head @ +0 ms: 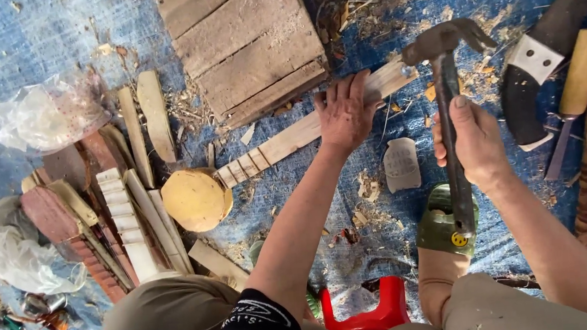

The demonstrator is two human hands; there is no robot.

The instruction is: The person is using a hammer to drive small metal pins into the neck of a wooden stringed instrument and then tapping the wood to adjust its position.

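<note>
My left hand [344,113] presses flat on a long pale wooden neck [284,142] with marked frets, joined to a round yellow gourd-like body [196,199]. My right hand [474,141] grips the dark handle of a claw hammer [448,102]. The hammer's head rests at the far end of the wooden neck, near a small metal pin. Both lie on a blue tarp [28,39] strewn with wood shavings.
A wooden block of planks [247,43] lies beyond the neck. Several carved wooden slats [124,215] and plastic bags [48,112] sit at the left. A sheathed knife [537,73] and chisel-like tools [580,83] lie at the right. A red stool [367,314] and my green sandal [440,224] are close.
</note>
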